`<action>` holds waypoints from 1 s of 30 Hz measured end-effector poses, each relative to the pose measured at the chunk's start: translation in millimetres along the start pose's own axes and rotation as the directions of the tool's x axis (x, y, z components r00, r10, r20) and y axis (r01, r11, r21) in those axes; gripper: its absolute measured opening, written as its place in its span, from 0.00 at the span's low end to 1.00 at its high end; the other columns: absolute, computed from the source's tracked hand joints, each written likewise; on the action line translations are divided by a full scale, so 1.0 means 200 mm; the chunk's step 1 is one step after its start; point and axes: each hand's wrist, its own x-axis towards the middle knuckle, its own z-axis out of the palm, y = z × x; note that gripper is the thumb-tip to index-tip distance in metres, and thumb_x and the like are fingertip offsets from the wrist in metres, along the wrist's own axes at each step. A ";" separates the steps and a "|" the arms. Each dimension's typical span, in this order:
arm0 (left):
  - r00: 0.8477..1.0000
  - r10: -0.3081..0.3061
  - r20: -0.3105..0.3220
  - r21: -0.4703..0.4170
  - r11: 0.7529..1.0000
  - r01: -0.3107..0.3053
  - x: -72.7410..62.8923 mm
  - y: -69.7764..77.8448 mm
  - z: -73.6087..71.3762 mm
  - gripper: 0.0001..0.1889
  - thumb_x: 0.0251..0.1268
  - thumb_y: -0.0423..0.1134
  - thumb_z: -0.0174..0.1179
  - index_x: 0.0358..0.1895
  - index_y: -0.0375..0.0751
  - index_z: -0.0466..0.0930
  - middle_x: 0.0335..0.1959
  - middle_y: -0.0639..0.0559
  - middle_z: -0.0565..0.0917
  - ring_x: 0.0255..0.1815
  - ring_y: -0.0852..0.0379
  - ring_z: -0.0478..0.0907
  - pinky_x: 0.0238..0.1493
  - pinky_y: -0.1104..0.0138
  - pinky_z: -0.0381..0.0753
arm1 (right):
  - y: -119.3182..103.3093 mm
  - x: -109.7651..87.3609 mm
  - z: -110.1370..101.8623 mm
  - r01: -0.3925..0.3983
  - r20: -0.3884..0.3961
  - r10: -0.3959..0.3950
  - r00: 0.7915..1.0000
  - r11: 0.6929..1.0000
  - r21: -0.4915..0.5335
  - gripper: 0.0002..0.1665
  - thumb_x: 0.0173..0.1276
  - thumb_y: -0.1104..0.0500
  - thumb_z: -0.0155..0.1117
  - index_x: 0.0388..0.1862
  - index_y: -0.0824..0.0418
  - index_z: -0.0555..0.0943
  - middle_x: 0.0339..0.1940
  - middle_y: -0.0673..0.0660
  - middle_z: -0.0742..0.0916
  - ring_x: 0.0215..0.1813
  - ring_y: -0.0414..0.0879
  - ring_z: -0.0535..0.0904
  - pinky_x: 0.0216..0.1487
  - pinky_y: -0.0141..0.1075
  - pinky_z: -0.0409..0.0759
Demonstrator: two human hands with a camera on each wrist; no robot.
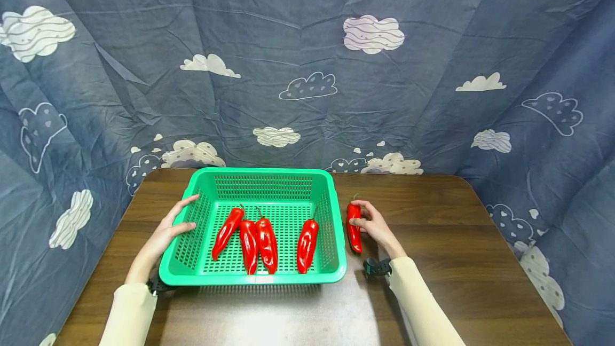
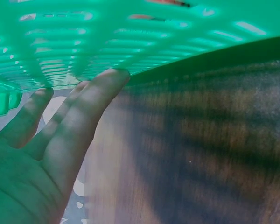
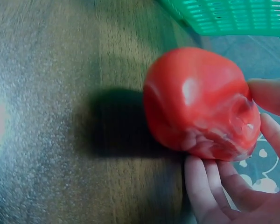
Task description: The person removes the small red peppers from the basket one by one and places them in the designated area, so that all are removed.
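A long red pepper (image 1: 354, 228) lies lengthwise just right of the green plastic basket (image 1: 254, 280), its thin stem pointing to the back. My right hand (image 1: 375, 223) holds this pepper, thumb on one side and fingers on the other. In the right wrist view the blunt, shiny near end of the red pepper (image 3: 191, 98) faces the camera. My left hand (image 1: 165, 234) rests at the basket's left side, thumb and forefinger reaching over the rim. Straight fingers (image 2: 79, 121) lie along the outer slotted wall in the left wrist view.
Inside the basket are several more red peppers: one stands apart on the right (image 1: 307, 244), the others lie closer together on the left. The brown wooden table (image 1: 461, 260) ends at a blue cloth (image 1: 307, 25) printed with clouds. Each wrist wears a dark strap.
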 end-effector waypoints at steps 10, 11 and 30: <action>1.000 0.010 -0.001 0.002 1.000 -0.010 0.00 0.00 0.00 0.33 0.68 0.33 0.52 0.75 0.45 0.52 0.75 0.40 0.45 0.67 0.40 0.53 0.54 0.56 0.66 | 0.01 -0.01 0.00 0.012 0.012 -0.011 1.000 1.000 -0.029 0.29 0.65 0.70 0.58 0.66 0.70 0.67 0.57 0.74 0.72 0.43 0.53 0.77 0.41 0.39 0.78; 1.000 0.011 -0.001 0.002 1.000 -0.011 0.00 0.00 0.00 0.33 0.68 0.33 0.52 0.75 0.45 0.52 0.75 0.40 0.45 0.67 0.39 0.52 0.55 0.54 0.64 | 0.01 -0.01 -0.01 0.011 0.009 -0.010 1.000 1.000 -0.028 0.29 0.65 0.71 0.57 0.66 0.70 0.67 0.57 0.74 0.72 0.43 0.54 0.77 0.41 0.38 0.77; 1.000 0.005 0.002 -0.038 0.999 -0.005 0.00 0.00 0.00 0.33 0.69 0.33 0.52 0.75 0.46 0.51 0.74 0.40 0.46 0.58 0.54 0.64 0.46 0.65 0.74 | 0.01 0.00 -0.01 0.032 -0.036 -0.033 0.999 0.999 -0.008 0.27 0.60 0.77 0.52 0.61 0.75 0.70 0.55 0.74 0.75 0.38 0.48 0.76 0.39 0.35 0.77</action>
